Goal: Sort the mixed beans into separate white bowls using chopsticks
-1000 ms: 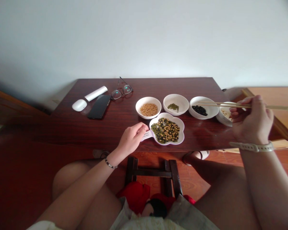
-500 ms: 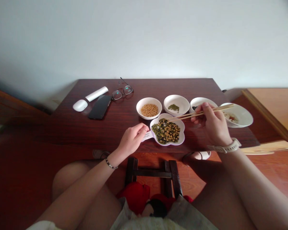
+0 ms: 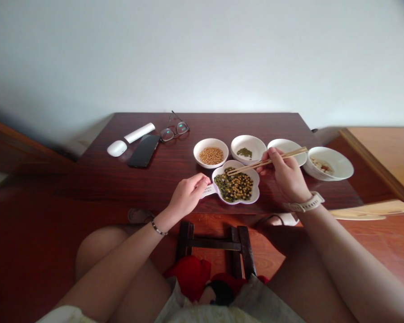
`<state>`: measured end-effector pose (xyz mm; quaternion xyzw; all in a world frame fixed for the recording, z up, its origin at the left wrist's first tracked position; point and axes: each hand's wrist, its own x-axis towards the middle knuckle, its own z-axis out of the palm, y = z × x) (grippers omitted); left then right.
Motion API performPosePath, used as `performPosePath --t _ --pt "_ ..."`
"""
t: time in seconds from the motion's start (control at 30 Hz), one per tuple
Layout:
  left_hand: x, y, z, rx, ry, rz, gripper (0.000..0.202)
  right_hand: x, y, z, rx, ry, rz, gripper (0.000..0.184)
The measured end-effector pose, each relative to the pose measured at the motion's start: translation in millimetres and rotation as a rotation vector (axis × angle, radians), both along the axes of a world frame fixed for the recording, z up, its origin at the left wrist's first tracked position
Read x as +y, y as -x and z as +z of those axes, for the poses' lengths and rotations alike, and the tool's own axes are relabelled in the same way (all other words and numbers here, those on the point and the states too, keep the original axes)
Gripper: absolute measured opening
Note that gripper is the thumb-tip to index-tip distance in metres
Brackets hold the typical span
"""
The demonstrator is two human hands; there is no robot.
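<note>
- Pointing the chopsticks [image 3: 267,162] left and slightly down, the right hand [image 3: 284,172] holds them with their long axis nearly level, running from the tips at the dish's upper left edge to the upper ends above the third bowl.
- Tips sit over the mixed beans [image 3: 234,187], but whether they touch a bean or pinch one is too small to tell.
- Right hand stands just above the dish's right side, fingers curled around the chopsticks, wrist angled toward the lower right, with a white watch [image 3: 305,202] on it. The forearm runs off the lower right of the frame.
- Left hand [image 3: 188,195] lies left of center, its fingertips on a printed white slip [image 3: 208,190] at the dish's left edge. I cannot tell if it grips the slip or only rests there. A bracelet [image 3: 159,229] circles the wrist.
- Hands are apart, with the flower-shaped dish [image 3: 256,186] between them, near the table's front edge.
- Behind the dish, left to right, stand a bowl of soybeans [image 3: 211,152], a bowl of mung beans [image 3: 248,149], a third bowl [image 3: 287,148] partly behind the right hand, and a bowl of scraps [image 3: 328,163].
- At the upper left of the table [image 3: 161,177] lie glasses [image 3: 175,131], a white tube [image 3: 139,133], a phone [image 3: 143,151] and a mouse [image 3: 116,148].
</note>
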<state>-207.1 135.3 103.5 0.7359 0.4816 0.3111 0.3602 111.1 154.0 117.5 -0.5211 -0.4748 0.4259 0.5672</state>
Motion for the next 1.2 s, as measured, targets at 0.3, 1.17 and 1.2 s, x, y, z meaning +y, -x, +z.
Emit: performPosePath --t 0.3,1.17,1.2 --pt "0.6 -0.9 0.7 0.009 -0.007 0.006 0.041 1.0 3.2 -2.3 0.01 0.007 -0.011 0.049" --pt "-0.9 -0.3 2.5 0.018 -0.007 0.005 0.042 6.1 -4.1 3.9 0.119 -0.016 -0.054 0.05" --pt "-0.8 -0.2 2.3 0.016 -0.008 0.004 0.042 7.6 -4.9 4.4 0.132 -0.024 -0.055 0.049"
